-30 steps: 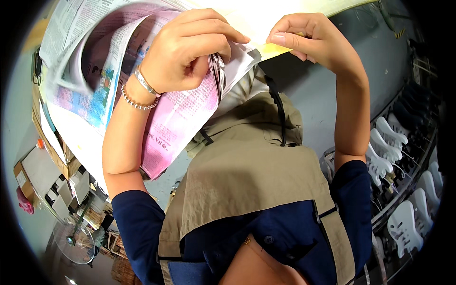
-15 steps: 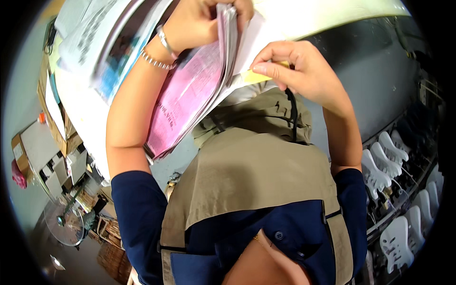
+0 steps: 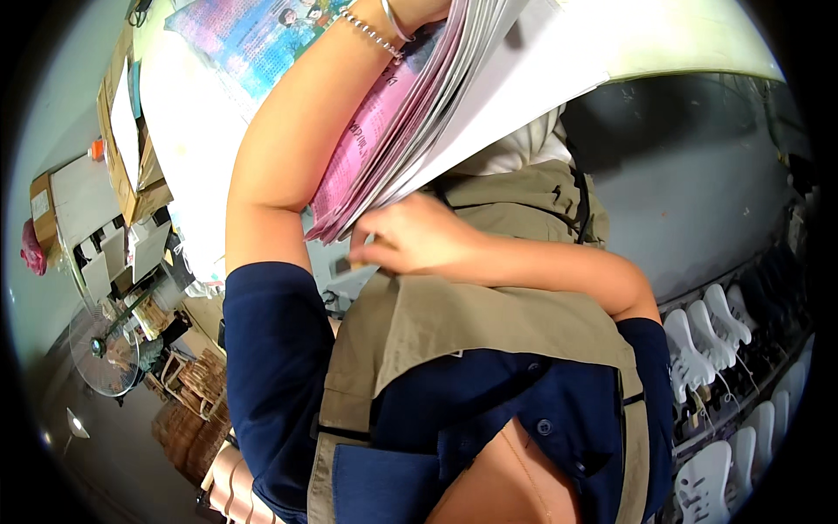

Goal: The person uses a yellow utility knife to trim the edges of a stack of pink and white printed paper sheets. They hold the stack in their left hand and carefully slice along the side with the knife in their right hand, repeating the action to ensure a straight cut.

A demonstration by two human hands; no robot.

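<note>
Both hands are at a thick stack of papers (image 3: 436,113), held up close in front of the person. Only the wrist of the left hand (image 3: 419,10) shows at the top edge of the view, wearing a bead bracelet (image 3: 371,35) and a thin bangle; the hand itself is cut off there, so whether it is closed on the sheets cannot be told, though the stack hangs down from just where it goes out of view. Fanned out below that wrist, the stack shows pink printed sheets on its left face and plain white ones on its right, with the lower corners drooping toward the chest.

Right hand (image 3: 415,236) sits just under those lower corners, fingers curled and pinched together at the edge of the sheets, touching or all but touching them; a small pale scrap shows beneath its fingertips, too blurred to tell what it is.

Left of the raised forearm lies a colourful printed sheet (image 3: 262,44) on a white worktop (image 3: 188,148). Far below on that side stand a floor fan (image 3: 105,349) and woven baskets (image 3: 196,393). Well off to the right of the right elbow, white moulded forms (image 3: 698,341) stand in rows on a rack.
</note>
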